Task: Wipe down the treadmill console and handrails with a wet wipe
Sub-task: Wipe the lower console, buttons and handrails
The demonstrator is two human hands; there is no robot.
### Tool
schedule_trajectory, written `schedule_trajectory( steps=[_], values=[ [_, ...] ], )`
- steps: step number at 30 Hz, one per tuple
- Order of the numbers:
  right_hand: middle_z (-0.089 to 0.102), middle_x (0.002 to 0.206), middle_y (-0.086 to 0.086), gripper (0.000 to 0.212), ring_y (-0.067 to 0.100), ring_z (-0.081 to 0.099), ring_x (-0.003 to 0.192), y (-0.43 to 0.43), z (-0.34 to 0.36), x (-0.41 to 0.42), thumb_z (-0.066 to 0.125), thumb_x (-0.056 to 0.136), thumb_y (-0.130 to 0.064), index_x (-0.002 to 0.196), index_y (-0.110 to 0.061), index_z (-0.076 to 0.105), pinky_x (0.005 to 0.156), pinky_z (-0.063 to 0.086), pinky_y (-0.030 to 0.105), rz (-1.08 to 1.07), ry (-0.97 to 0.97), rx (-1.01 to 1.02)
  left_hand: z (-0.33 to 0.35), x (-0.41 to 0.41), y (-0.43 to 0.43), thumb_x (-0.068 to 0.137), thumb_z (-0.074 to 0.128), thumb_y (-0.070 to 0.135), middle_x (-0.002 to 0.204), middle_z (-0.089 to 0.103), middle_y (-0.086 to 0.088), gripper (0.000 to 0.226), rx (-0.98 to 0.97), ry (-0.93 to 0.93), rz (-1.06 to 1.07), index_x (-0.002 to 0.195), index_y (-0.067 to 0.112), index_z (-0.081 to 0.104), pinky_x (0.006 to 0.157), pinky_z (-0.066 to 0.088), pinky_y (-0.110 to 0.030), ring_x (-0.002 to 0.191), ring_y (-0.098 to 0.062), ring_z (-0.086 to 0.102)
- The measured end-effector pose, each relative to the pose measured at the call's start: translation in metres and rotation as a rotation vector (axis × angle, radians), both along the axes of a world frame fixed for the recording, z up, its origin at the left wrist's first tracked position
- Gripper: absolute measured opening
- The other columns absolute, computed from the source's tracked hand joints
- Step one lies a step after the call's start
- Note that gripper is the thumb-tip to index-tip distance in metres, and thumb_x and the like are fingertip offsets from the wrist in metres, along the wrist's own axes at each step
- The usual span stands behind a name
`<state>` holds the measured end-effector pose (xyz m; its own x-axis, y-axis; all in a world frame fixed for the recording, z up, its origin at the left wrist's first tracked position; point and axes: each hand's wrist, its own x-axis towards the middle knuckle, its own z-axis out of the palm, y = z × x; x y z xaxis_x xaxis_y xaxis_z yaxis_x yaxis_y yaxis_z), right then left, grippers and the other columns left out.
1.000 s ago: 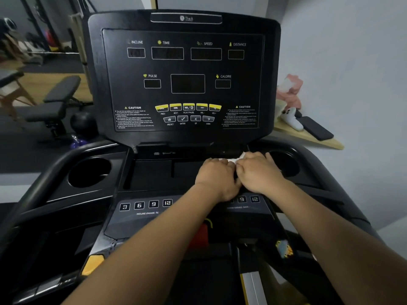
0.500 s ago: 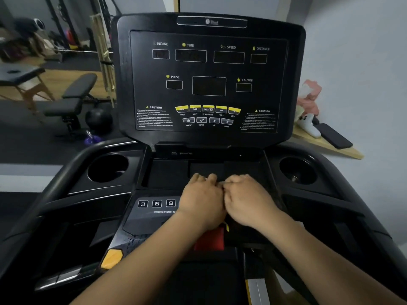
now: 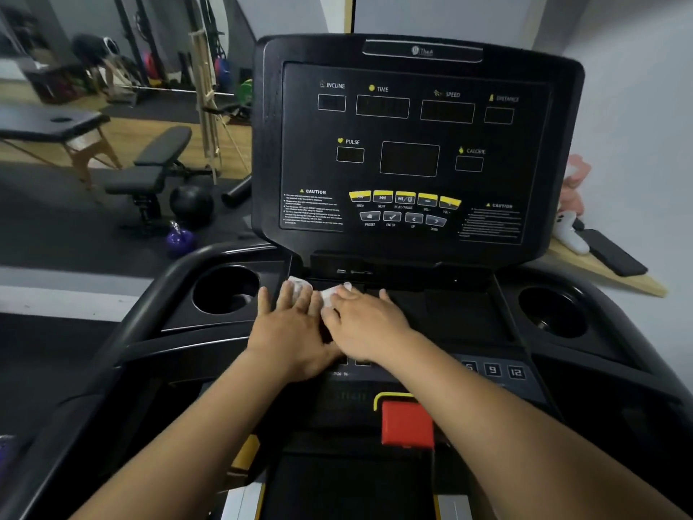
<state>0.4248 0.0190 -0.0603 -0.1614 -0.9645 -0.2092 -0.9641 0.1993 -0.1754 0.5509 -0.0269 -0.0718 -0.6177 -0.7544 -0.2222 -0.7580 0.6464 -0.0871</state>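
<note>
Beneath the console (image 3: 412, 159) display, on the flat shelf (image 3: 450, 317), the left hand (image 3: 292, 328) and right hand (image 3: 365, 320) lay side by side, fingers straight and spread, pressing the wet wipe (image 3: 300, 287) down just beside the left cup holder (image 3: 225, 290). Shelf-wiping seemed the step in hand; next, I'd judge, the handrail (image 3: 157, 283) wanted the wipe curled round it.

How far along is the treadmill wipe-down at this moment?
Done: nothing can be confirmed; no surface looks wiped. In hand: left hand and right hand press the wet wipe onto the console tray, near its left end. Left: display panel, cup holders, handrail show no wipe contact.
</note>
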Motion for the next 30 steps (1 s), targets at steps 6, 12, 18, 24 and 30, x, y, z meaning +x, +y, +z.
schedule_trajectory(
  steps=[6, 12, 18, 24, 30],
  values=[
    [0.043, 0.149, 0.006, 0.06, 0.033, 0.043, 0.13, -0.013, 0.007, -0.008, 0.013, 0.1, -0.05, 0.135, -0.022, 0.053, 0.111, 0.024, 0.049, -0.059, -0.021, 0.001, 0.007, -0.015, -0.017, 0.097, 0.018, 0.052, 0.161, 0.022, -0.014, 0.071, -0.024, 0.061, -0.043, 0.153, 0.008, 0.02, 0.121, 0.004, -0.049, 0.151, -0.025, 0.008],
    [0.056, 0.137, 0.006, 0.051, 0.03, 0.053, 0.12, 0.043, 0.003, -0.007, 0.016, 0.103, -0.039, 0.132, -0.023, 0.053, 0.113, 0.022, 0.045, -0.004, -0.015, -0.077, 0.02, -0.008, 0.037, 0.101, 0.022, 0.039, 0.112, 0.066, -0.01, 0.047, -0.186, 0.127, -0.205, 0.125, 0.016, 0.055, 0.089, 0.04, -0.037, 0.102, -0.026, 0.06],
    [0.058, 0.136, -0.001, 0.05, 0.023, 0.054, 0.121, 0.077, 0.007, -0.03, 0.014, 0.102, -0.039, 0.138, -0.031, 0.049, 0.118, 0.013, 0.045, -0.018, 0.02, -0.104, 0.008, -0.033, 0.055, 0.101, 0.022, 0.04, 0.124, 0.064, -0.003, 0.049, -0.187, 0.292, -0.297, 0.143, 0.026, 0.042, 0.095, 0.043, -0.038, 0.106, -0.027, 0.061],
    [0.06, 0.133, -0.006, 0.052, 0.017, 0.055, 0.122, 0.113, 0.004, -0.075, 0.014, 0.1, -0.046, 0.134, -0.032, 0.051, 0.117, 0.011, 0.044, -0.142, 0.076, -0.097, 0.005, -0.074, 0.079, 0.102, 0.028, 0.039, 0.139, 0.053, -0.007, 0.047, 0.018, 0.428, -0.319, 0.147, 0.027, 0.034, 0.097, 0.041, -0.038, 0.123, -0.028, 0.052],
    [0.058, 0.135, -0.001, 0.052, 0.012, 0.051, 0.125, 0.147, 0.009, -0.114, 0.014, 0.103, -0.038, 0.135, -0.025, 0.053, 0.12, 0.008, 0.045, -0.287, 0.084, -0.115, 0.013, -0.132, 0.103, 0.101, 0.032, 0.03, 0.138, 0.053, -0.01, 0.043, 0.187, 0.432, -0.411, 0.142, 0.018, 0.042, 0.101, 0.041, -0.041, 0.122, -0.03, 0.053]
  ],
)
